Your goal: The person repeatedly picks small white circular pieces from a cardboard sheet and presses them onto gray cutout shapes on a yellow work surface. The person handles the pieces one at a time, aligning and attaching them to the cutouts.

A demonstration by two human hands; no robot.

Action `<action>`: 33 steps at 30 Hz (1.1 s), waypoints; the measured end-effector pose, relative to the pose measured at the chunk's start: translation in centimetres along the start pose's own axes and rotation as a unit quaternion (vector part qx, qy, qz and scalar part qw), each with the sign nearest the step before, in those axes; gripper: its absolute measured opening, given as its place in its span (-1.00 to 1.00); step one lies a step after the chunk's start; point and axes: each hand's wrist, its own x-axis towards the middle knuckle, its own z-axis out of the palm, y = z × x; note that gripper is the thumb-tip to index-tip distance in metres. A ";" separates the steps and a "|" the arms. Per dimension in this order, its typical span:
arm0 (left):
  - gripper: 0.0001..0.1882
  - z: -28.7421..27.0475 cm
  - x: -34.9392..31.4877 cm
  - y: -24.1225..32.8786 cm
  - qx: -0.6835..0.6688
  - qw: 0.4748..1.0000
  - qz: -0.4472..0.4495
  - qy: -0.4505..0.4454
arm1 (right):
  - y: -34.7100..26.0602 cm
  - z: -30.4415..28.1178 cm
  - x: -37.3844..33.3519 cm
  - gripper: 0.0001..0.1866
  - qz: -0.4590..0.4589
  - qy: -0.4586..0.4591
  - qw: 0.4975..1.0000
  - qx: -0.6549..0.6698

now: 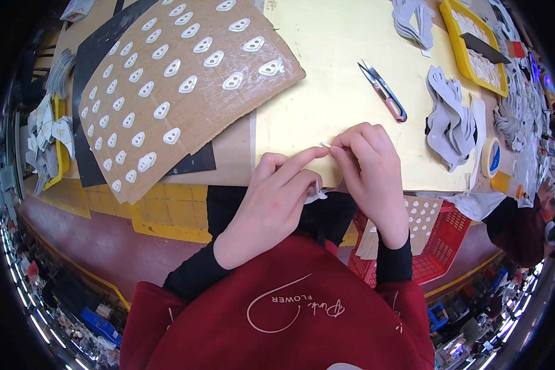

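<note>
My right hand is closed in a pinch on a small white piece above the near edge of the cream-yellow table sheet. The outstretched index finger of my left hand meets the same piece; its exact shape is too small to tell. My left hand's other fingers are curled around a thin white scrap, which pokes out below them. Left of my hands lies a brown cardboard sheet, with rows of small white oval pieces with holes in them.
Thread snips lie beyond my right hand. Grey fabric pieces are stacked on the right, near a yellow tray and a tape roll. Below the table edge, a red crate holds another cardboard sheet.
</note>
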 end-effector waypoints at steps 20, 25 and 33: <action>-0.77 0.3 -0.2 -0.3 0.011 1.000 0.007 0.010 | -0.3 0.6 0.1 -0.90 -0.007 0.029 0.999 -0.019; -0.76 0.3 -0.1 -0.3 0.000 1.000 0.004 0.003 | 0.0 0.3 0.3 -0.91 0.035 0.068 0.997 0.002; -0.85 0.3 -0.3 -0.4 0.017 1.000 0.009 0.003 | 2.2 -0.5 2.5 -0.92 -0.004 0.135 0.990 -0.043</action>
